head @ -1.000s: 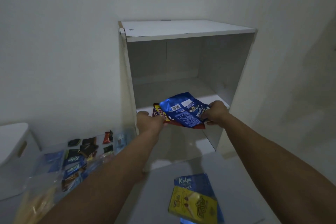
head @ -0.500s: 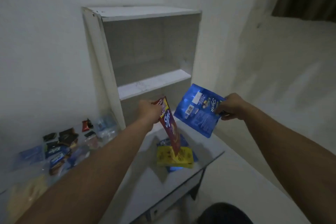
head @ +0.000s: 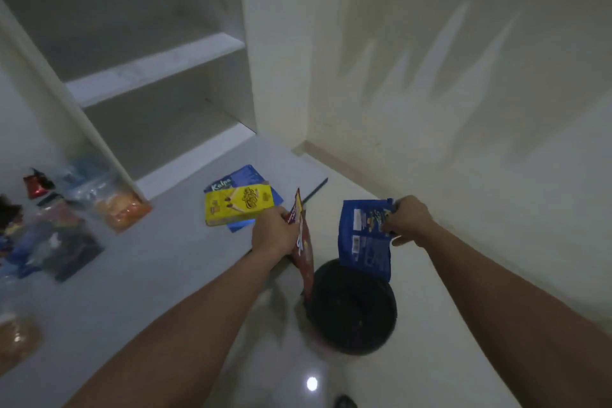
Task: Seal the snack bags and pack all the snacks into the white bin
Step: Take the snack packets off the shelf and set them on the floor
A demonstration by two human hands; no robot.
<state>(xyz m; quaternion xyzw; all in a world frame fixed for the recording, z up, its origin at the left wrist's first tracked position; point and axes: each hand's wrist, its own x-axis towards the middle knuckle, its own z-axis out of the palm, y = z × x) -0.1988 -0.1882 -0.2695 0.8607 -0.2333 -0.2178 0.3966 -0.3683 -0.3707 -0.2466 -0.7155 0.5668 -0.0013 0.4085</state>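
Two packets are gripped, a red packet (head: 303, 242) in the closed left hand (head: 273, 235) and a blue packet (head: 364, 237) in the closed right hand (head: 409, 220), poised over a dark round bin (head: 352, 311) at five o'clock of the table (head: 159, 262), apparently for discarding; releasing them comes next.

Two bare forearms, no sleeves visible

Landmark: white shelf unit (head: 159, 56), open-fronted, standing on the pale grey table (head: 132, 275)
Shelf unit: one horizontal board across its middle, both compartments bare, inside shaded grey
Wall: cream wall (head: 447, 60) right of the shelf unit, with faint streaks of pale light across it
Skirting: a tan strip (head: 331, 159) runs along the wall's foot, below and right of the shelf unit
Floor: glossy white floor (head: 430, 358) in front of and below the shelf unit, with one small bright reflection of a lamp (head: 312, 383)
Light: dim and bluish overall
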